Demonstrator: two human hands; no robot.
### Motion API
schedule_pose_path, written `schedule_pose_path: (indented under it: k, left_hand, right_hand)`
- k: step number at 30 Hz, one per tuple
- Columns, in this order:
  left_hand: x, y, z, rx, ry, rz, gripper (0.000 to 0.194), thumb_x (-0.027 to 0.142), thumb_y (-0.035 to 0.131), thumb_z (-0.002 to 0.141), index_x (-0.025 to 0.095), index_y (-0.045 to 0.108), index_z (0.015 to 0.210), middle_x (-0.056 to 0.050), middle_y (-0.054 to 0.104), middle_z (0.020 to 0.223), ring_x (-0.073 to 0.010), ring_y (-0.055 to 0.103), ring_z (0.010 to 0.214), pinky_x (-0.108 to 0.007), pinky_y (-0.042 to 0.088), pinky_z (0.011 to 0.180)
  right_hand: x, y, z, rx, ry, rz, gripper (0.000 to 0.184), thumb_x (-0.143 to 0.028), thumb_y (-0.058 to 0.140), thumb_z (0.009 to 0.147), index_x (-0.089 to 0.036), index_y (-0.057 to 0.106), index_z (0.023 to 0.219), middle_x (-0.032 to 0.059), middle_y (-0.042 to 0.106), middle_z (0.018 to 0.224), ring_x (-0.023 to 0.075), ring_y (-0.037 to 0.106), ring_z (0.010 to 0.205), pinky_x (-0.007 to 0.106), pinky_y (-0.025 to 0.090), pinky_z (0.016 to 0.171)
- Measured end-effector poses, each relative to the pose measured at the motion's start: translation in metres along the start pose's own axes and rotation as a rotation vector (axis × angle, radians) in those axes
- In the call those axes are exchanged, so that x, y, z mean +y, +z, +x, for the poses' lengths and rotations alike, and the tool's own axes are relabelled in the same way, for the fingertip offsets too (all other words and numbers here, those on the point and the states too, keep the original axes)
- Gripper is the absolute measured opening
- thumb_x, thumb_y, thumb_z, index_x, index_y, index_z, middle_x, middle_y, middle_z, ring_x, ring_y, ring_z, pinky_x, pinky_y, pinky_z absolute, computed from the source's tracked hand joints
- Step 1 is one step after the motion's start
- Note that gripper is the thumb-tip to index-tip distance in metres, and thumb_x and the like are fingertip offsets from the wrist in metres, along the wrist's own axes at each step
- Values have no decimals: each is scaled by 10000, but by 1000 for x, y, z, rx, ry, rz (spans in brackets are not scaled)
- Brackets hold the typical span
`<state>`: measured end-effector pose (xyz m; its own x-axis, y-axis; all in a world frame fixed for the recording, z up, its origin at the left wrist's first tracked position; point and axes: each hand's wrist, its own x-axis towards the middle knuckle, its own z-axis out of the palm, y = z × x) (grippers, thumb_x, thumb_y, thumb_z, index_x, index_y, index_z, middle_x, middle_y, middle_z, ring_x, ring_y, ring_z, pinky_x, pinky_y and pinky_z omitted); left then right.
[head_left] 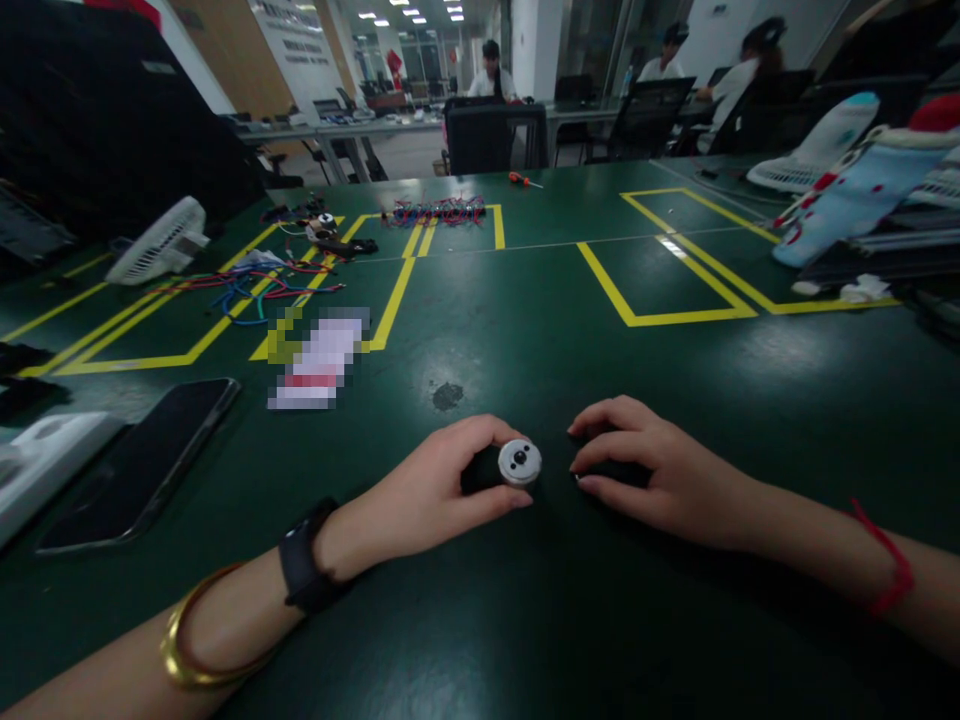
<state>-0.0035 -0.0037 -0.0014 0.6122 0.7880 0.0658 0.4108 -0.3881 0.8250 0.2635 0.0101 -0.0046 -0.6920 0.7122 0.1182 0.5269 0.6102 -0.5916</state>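
Note:
My left hand (442,475) curls around a small round electric motor (520,461), with the thumb on the near side and the index finger on the far side. The motor's silver end face, with a dark centre and small dark holes, points up towards me. To the right of it, a short gap away, my right hand (652,470) is low over the green table (480,620). Its thumb and index finger are pinched close together, and a tiny shiny bit shows at their tips, too small to name.
On the left lie a phone (142,465), a white power strip (52,460), a pixelated paper (322,360), loose wires (262,285) and a small fan (161,240). Further back are a wire bundle (439,210) and a screwdriver (523,180). A blue snowman-like item (832,200) is at right.

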Motion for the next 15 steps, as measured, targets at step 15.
schedule_pose_path:
  k: [15]
  left_hand:
    - [0,-1,0,-11,-3,10,314,311,679,847,209,567,1122,-49,622,1122,-205,584,1013,-333,472,900]
  right_hand:
    - [6,-10,0,265,346,436,212,-402,586,878,-218,675,936,43,674,921,187,628,839,315,500,729]
